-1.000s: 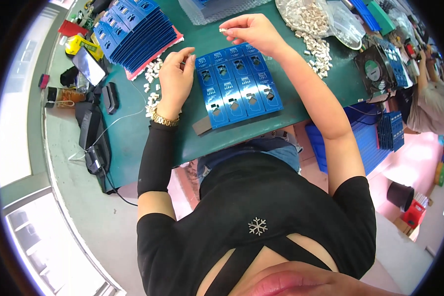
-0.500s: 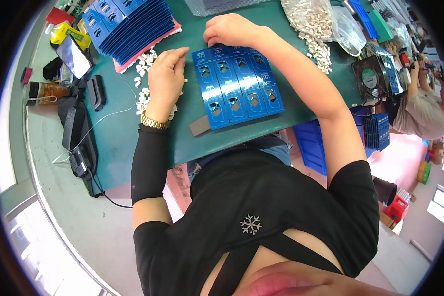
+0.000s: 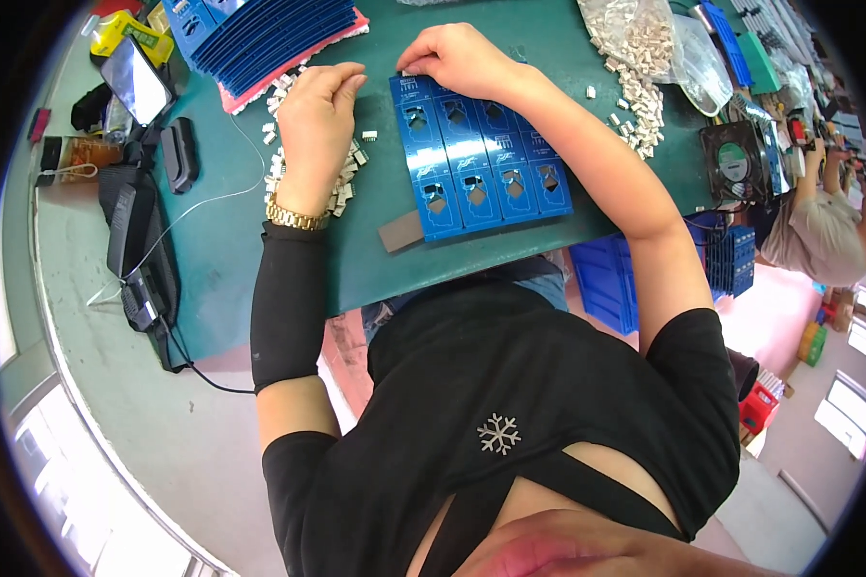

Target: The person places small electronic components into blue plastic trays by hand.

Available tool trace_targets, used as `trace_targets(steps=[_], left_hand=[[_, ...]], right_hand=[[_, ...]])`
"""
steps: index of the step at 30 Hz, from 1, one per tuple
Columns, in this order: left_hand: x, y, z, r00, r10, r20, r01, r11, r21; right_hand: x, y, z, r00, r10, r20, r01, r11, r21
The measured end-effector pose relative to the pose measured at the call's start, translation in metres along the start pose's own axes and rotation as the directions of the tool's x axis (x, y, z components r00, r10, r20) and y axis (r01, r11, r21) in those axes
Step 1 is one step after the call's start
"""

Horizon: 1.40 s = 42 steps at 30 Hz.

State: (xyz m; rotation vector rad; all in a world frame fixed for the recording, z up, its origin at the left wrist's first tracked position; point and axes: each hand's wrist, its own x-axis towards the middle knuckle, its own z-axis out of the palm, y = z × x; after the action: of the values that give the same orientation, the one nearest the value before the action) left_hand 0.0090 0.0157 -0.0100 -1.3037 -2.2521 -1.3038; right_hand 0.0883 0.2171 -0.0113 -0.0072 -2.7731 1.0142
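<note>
We are leaning over a green table [image 3: 356, 269] and working on a row of blue cards [image 3: 481, 163] lying flat in front of us. The cards are sitting side by side, each one a long narrow strip with square cut-outs. Their long axes are running from the far side of the table back toward our body, slanting slightly to our right at the near end; the row itself is stretching across from left to right.

Our right hand [image 3: 462, 60] is resting at the far end of the leftmost cards, its fingers curled together and pinching a small pale part against the top edge of a card, so the cards are lying just beneath and nearer to us than the fingertips.

Our left hand [image 3: 318, 106] is sitting just left of the row, apart from it, fingers bent and gathered together, with the tips hanging over a scatter of small white parts [image 3: 342, 183]; we cannot tell whether it is gripping one. A gold watch [image 3: 296, 215] is circling that wrist.

Farther left, a fanned stack of blue cards [image 3: 269, 34] is lying on a pink pad. A heap of white parts [image 3: 635, 48] is lying to our right.
</note>
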Motion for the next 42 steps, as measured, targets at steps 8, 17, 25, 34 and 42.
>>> trace_targets(steps=[8,17,25,34,42], left_hand=[[-0.003,-0.003,-0.001,0.99,-0.129,0.048,0.132,0.989,-0.064],[-0.001,-0.003,-0.004,0.999,-0.027,0.025,0.027,1.0,-0.015],[0.004,-0.004,-0.005,0.993,-0.073,0.093,0.075,0.997,-0.017],[0.005,-0.01,-0.008,0.985,-0.138,0.106,0.132,0.989,0.062],[0.029,0.007,0.009,0.953,-0.013,0.304,0.02,1.0,-0.019]], right_hand=[[0.004,-0.006,0.002,0.998,-0.037,0.059,0.04,0.997,-0.06],[-0.001,-0.004,0.004,0.99,-0.137,0.036,0.141,0.979,-0.147],[-0.001,-0.008,0.006,0.996,0.08,0.029,-0.079,0.996,-0.03],[-0.019,-0.002,-0.004,0.992,-0.119,0.032,0.123,0.974,-0.188],[-0.125,0.037,-0.097,0.891,0.325,-0.316,-0.433,0.817,-0.38]])
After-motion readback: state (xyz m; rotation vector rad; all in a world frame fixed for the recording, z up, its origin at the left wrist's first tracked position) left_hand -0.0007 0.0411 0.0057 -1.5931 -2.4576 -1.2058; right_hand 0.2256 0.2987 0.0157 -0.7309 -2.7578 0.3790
